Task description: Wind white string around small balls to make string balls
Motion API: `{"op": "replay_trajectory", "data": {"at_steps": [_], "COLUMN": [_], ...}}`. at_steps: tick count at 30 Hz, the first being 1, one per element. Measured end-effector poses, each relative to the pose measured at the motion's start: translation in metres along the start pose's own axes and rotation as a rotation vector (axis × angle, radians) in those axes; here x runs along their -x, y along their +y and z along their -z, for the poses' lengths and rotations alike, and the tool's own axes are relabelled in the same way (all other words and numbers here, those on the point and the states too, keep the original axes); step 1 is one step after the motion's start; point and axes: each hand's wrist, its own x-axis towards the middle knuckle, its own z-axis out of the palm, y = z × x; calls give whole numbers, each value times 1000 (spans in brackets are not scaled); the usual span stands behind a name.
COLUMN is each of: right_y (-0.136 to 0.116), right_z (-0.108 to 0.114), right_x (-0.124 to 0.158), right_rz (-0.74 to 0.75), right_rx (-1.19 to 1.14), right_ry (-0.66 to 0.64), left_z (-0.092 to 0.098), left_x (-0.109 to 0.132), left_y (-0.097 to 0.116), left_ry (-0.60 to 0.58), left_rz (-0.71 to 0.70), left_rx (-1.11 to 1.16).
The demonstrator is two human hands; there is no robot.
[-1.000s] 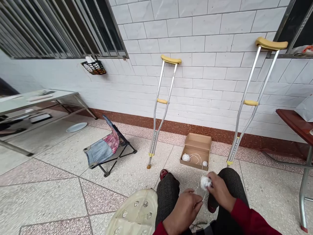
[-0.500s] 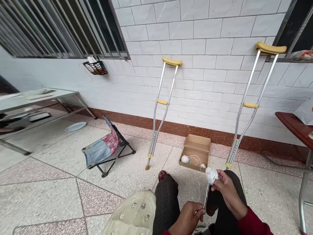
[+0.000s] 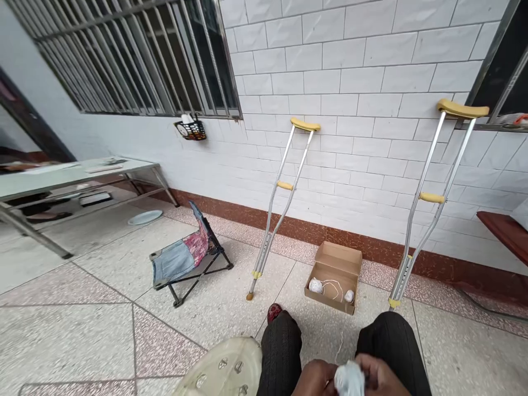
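Observation:
A small ball of white yarn (image 3: 350, 380) is between my two hands at the bottom edge of the head view, low between the knees. My right hand (image 3: 378, 375) grips it from the right, fingers curled. On its other side, my left hand (image 3: 315, 377) is closed against the ball and the yarn; its fingertips are partly hidden and a little blurred. A loose strand (image 3: 340, 342) hangs just beyond the hands. Past the knees, an open cardboard box (image 3: 338, 252) stands on the floor. Inside it lie a larger white yarn ball (image 3: 315, 285) and a smaller one (image 3: 349, 296).
Two crutches (image 3: 284, 186) (image 3: 432, 197) lean on the tiled wall. A folding chair (image 3: 177, 264) stands left of the box, and a pale plastic stool (image 3: 223, 363) is beside my left leg. Farther left are a low table (image 3: 99, 168) and a light blue lid-like disc (image 3: 145, 217).
Both hands have come down and together, bringing the yarn ball from over the right knee to between the knees. The stretched strand between the hands no longer shows. The view has tilted up slightly.

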Motion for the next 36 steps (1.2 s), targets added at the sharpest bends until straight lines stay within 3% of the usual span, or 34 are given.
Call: {"op": "replay_trajectory", "data": {"at_steps": [3,7,10,12,14,16,19,22,27,31,33,36], "right_y": [-36,-65,-61,-44,-20,4,14,-12,-69,-84,-82,-66], "right_z": [10,32,44,45,37,23,1,-8,2,18,29,46], "right_x": [6,-9,-31,-41,-40,-30,-7,10,3,-26,-41,-54], "right_rz": [19,142,211,210,165,107,17,-34,38,166,230,248], "right_rx": [-142,-135,101,372,587,610,297,6,-218,-304,-174,243], "right_ry": [162,432,614,657,564,345,-35,-126,152,403,527,641], "left_z": [-13,-16,-9,0,14,28,39,29,6,4,4,6], "left_x": [5,14,20,22,22,19,12,7,4,7,12,21], "left_y": [6,12,13,16,21,25,25,22,29,36,33,27], "left_ry": [24,-52,-36,-19,10,66,94,63,87,53,23,-9], "left_rz": [81,97,101,85,42,-8,-55,-36,46,74,82,102], "left_rx": [108,200,174,116,43,-40,-68,55,266,286,265,217]}}
